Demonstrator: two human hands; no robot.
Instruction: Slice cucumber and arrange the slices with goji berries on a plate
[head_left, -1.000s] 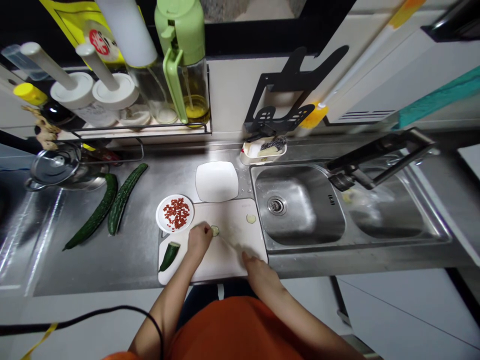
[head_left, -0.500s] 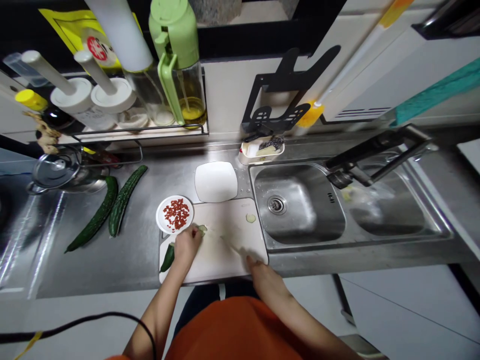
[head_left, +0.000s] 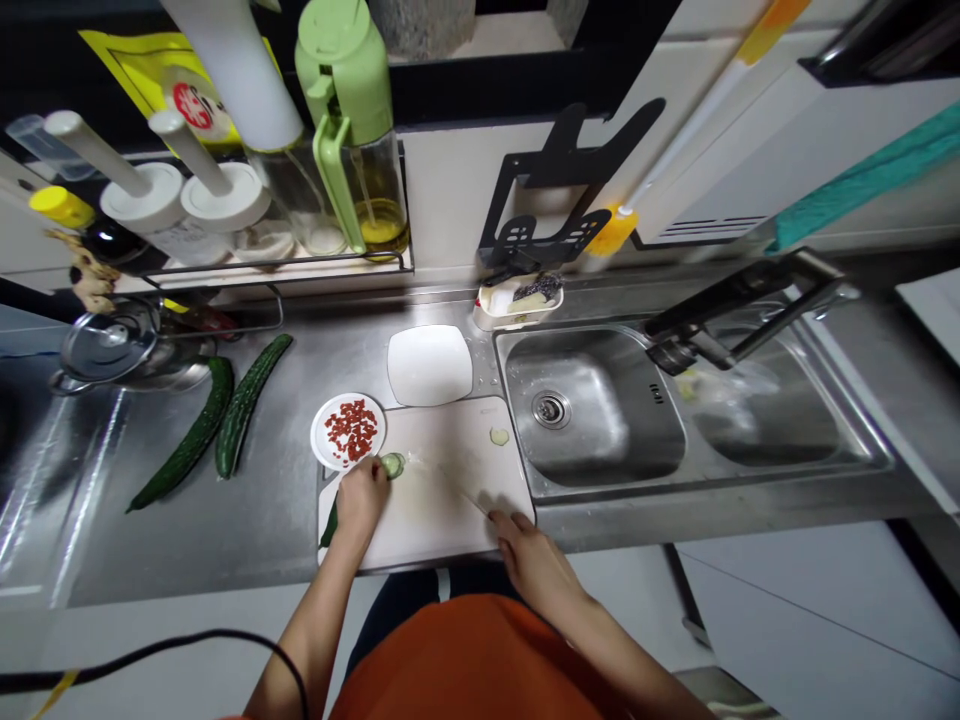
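Note:
My left hand (head_left: 363,503) is over the left side of a white cutting board (head_left: 435,520). Its fingers are curled closed at the edge of a few pale green cucumber slices (head_left: 391,464), partly hiding them. Under the left wrist a dark green cucumber piece (head_left: 328,526) lies on the board, mostly covered. At the board's lower right corner my right hand (head_left: 531,556) is closed around a knife. The thin knife blade (head_left: 471,499) points up and left over the board, blurred and hard to make out. Another slice (head_left: 499,437) lies apart at the upper right.
A round white plate of chopped red bits (head_left: 351,432) touches the board's left corner. Behind stands a white square plate (head_left: 430,365). Two whole cucumbers (head_left: 244,405) lie left. A steel double sink (head_left: 600,400) with a black faucet (head_left: 735,310) is right. An oil bottle (head_left: 367,180) stands on a rack.
My left hand has shifted left with the cucumber slices, now covering more of the cucumber piece. My right hand and the knife have barely moved.

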